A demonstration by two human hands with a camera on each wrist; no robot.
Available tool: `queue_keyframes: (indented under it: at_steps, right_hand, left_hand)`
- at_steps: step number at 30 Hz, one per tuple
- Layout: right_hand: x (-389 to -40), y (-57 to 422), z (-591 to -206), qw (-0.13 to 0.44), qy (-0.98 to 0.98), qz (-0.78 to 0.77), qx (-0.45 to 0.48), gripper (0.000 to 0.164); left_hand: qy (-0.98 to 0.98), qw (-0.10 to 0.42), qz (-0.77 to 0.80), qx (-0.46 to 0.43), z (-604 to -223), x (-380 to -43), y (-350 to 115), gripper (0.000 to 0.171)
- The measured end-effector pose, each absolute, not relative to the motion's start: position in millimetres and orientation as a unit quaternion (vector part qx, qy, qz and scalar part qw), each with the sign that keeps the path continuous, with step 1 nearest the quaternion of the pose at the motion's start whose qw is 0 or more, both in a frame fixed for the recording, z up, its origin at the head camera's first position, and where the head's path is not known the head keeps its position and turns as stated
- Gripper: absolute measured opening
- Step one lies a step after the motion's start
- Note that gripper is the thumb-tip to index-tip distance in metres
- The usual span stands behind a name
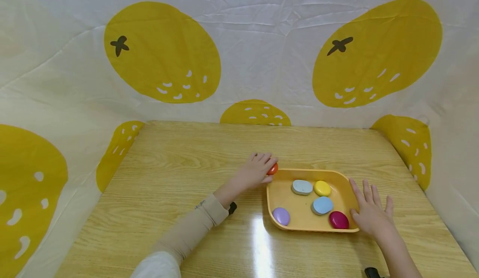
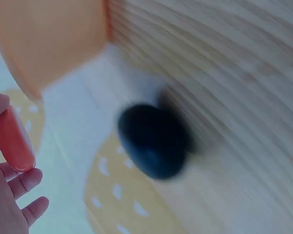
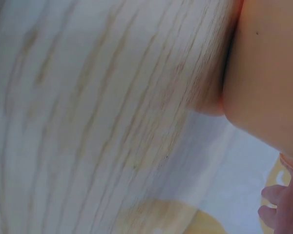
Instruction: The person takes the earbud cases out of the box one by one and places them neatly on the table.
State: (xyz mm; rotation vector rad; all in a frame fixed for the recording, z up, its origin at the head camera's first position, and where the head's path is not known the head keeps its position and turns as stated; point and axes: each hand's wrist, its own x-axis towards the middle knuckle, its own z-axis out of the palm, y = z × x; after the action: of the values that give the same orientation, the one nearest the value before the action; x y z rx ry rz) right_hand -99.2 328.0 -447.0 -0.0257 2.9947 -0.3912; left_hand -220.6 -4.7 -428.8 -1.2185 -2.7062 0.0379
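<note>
My left hand (image 1: 254, 173) grips a smooth, orange-red pebble-shaped block (image 1: 273, 169) beside the upper left corner of a yellow-orange tray (image 1: 307, 229). In the left wrist view, thumb and fingers hold this block by its edges. My right hand (image 1: 374, 217) lies at the tray's right rim with its fingers straight and spread, touching the side. Inside the tray are several similar blocks: a pale grey one (image 1: 302, 187), a yellow one (image 1: 322, 188), a light blue one (image 1: 322, 205), a lilac one (image 1: 281, 216) and a crimson one (image 1: 339, 220).
A blurred dark oval thing (image 2: 154, 141) appears close to the left wrist camera, its kind unclear. Beneath everything is a wooden table (image 1: 179, 153). A white cloth (image 1: 262, 62) printed with yellow fruit shapes hangs behind the table and along its sides.
</note>
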Motion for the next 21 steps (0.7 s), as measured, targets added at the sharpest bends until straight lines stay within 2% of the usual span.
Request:
queue_keyframes:
  at_steps: [11,21]
  right_hand:
    - [-98,326,-446,0.049,0.991,-0.121,-0.020,0.085]
    - [-99,326,-446,0.050,0.991,-0.120,-0.020,0.085]
  left_hand:
    - [-0.943,0.047,0.000,-0.329,-449,-236,-67,0.051]
    - [-0.944,-0.008,0.027,-0.330,-467,-239,-100,0.050]
